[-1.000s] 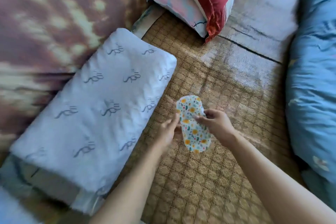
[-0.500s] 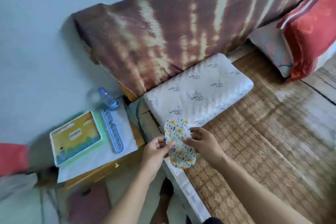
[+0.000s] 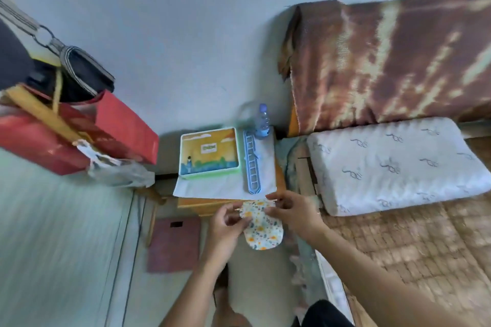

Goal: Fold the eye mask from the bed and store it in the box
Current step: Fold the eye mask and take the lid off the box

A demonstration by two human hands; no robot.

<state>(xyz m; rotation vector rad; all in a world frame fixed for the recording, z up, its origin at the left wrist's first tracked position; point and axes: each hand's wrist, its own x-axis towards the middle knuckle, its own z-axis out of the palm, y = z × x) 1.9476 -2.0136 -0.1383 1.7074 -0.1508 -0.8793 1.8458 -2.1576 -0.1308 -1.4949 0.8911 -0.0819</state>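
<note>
The floral eye mask (image 3: 262,228), white with orange flowers, hangs between my two hands just in front of the bedside stand. My left hand (image 3: 227,225) pinches its upper left edge. My right hand (image 3: 293,214) grips its upper right edge, fingers curled over the top. The mask's top part is bunched between the fingers. The box (image 3: 210,153), a green-rimmed tin with a yellow and blue picture lid, sits shut on the stand beyond my hands.
A blue plastic rack (image 3: 252,164) and a water bottle (image 3: 261,121) share the white cloth on the wooden stand (image 3: 202,203). Right lies the bed with a white pillow (image 3: 393,164) and woven mat (image 3: 414,244). Red bags (image 3: 79,135) hang at left.
My view swung left from the bed to the bedside stand. Both hands carried the mask off the mat toward the stand and box.
</note>
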